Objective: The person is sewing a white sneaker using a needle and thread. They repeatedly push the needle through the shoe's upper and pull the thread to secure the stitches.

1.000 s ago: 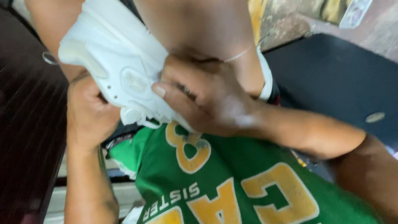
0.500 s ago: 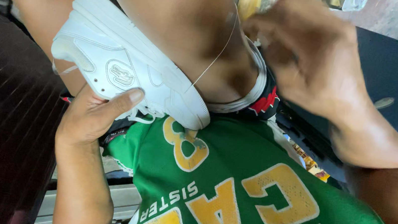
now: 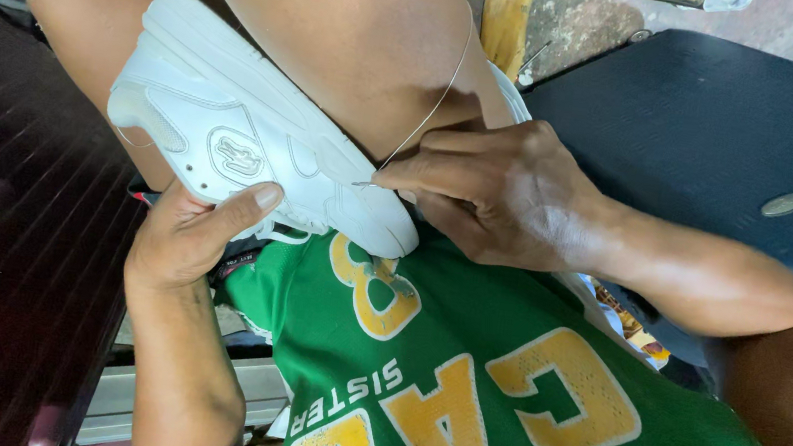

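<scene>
A white sneaker (image 3: 227, 122) lies on its side, wedged between my bare knees in the upper half of the view. My left hand (image 3: 189, 233) grips it from below, thumb pressed against its side panel. My right hand (image 3: 496, 193) rests at the shoe's end near my green shirt (image 3: 495, 407), fingertips pinched on a thin pale thread (image 3: 437, 102) that runs taut up across my thigh. Whether a needle sits between the fingers is too small to tell.
A dark blue padded surface (image 3: 730, 133) lies to the upper right. Dark ribbed flooring (image 3: 2, 235) fills the left side. A yellow curved object (image 3: 508, 10) stands on rough ground at the top centre.
My right hand had lifted away to the upper right, pulling the thread out; now it is back down at the shoe's end. My left hand keeps its hold underneath.
</scene>
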